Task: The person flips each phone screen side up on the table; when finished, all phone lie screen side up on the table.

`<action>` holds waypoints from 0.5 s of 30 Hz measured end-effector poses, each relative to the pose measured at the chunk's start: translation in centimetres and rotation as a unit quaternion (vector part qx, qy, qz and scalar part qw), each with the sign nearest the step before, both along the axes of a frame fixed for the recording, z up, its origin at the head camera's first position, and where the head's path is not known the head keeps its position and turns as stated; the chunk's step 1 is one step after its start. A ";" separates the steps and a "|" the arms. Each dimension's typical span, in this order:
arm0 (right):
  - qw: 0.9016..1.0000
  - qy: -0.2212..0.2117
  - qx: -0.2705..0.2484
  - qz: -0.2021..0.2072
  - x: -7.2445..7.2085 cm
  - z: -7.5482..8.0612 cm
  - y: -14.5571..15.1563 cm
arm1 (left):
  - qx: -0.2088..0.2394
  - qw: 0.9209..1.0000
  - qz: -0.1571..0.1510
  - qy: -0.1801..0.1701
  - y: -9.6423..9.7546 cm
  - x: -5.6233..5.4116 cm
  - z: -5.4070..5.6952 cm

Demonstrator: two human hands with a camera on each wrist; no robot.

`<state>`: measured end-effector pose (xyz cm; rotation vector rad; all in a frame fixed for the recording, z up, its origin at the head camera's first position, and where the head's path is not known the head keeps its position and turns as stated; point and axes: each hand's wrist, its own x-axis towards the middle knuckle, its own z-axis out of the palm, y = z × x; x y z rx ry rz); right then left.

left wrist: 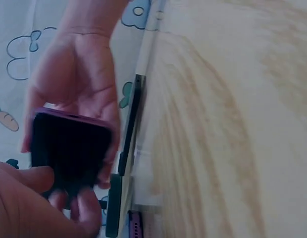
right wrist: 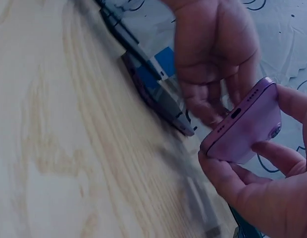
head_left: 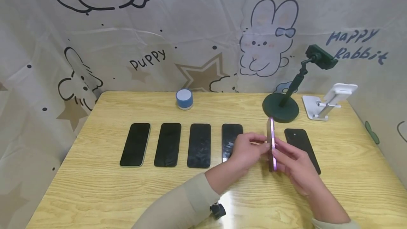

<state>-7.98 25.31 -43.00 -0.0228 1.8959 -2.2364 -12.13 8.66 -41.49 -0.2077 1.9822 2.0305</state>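
Observation:
A purple smartphone (head_left: 271,144) stands nearly edge-on between both hands above the table in the head view. My right hand (head_left: 295,163) grips it from the right; in the right wrist view its fingers hold the purple back and sides, port end towards the camera. From the left, my left hand (head_left: 248,151) has thumb and fingertips at the dark screen side, curled about the far end in the left wrist view. Under the left hand lies a dark phone (head_left: 232,133), partly covered. A black phone (head_left: 300,144) lies beside the right hand, partly hidden by it.
Three more dark phones, left (head_left: 135,145), middle (head_left: 167,145) and right (head_left: 199,146), lie in a row on the wooden table (head_left: 95,193). Behind stand a blue-and-white cylinder (head_left: 184,99), a dark green stand (head_left: 280,107) and a white folding stand (head_left: 330,101). A patterned cloth hangs behind.

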 end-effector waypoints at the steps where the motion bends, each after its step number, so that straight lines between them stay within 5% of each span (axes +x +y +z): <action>1: 1.000 0.006 -0.028 0.010 0.1 0.1 0.0 | -0.016 1.000 0.001 0.001 -0.1 0.0 -0.1; 8: 0.983 0.013 -0.171 0.060 0.3 0.5 0.4 | -0.089 0.996 0.009 0.018 -0.3 -0.4 -0.3; 12: 0.986 0.011 -0.160 0.035 0.3 0.3 0.4 | -0.090 0.996 0.025 0.008 -0.2 -0.5 -0.2; 15: 0.994 0.006 -0.109 -0.022 0.3 0.1 0.4 | -0.077 0.996 0.038 0.000 0.0 -0.5 -0.3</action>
